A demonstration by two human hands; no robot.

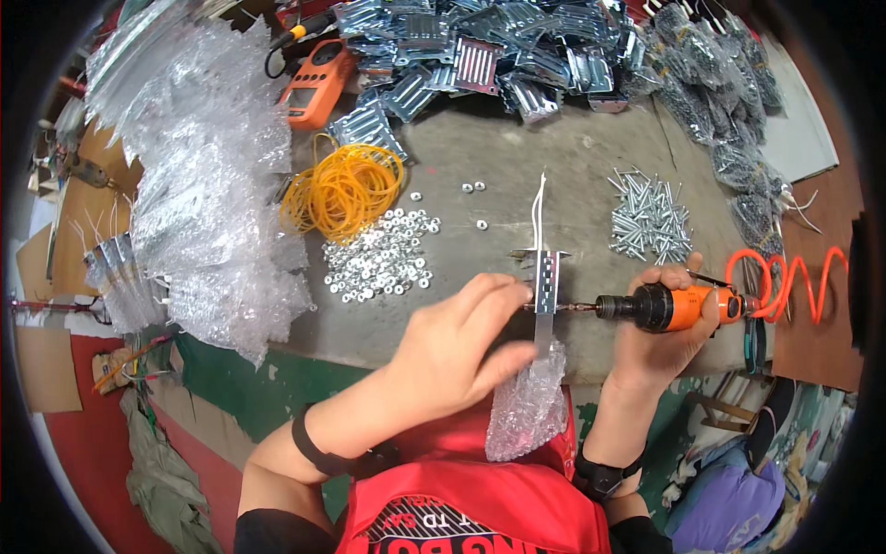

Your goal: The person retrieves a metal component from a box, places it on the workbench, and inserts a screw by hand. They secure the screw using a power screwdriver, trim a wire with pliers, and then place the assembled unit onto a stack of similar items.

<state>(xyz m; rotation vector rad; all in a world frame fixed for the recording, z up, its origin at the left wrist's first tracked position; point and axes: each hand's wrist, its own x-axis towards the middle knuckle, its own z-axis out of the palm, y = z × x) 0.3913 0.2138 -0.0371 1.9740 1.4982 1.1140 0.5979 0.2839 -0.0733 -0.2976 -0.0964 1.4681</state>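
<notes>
Fingers of the left hand pinch a metal bracket; the right hand grips an orange driver.

The person wears a red vest with black and white printing, at six o'clock, over short black sleeves. A black band circles the left wrist; a black wristwatch sits on the right.

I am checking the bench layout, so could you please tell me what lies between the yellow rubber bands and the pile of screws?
In the head view, between rubber bands and screws: a few stray nuts on bare bench.
</notes>
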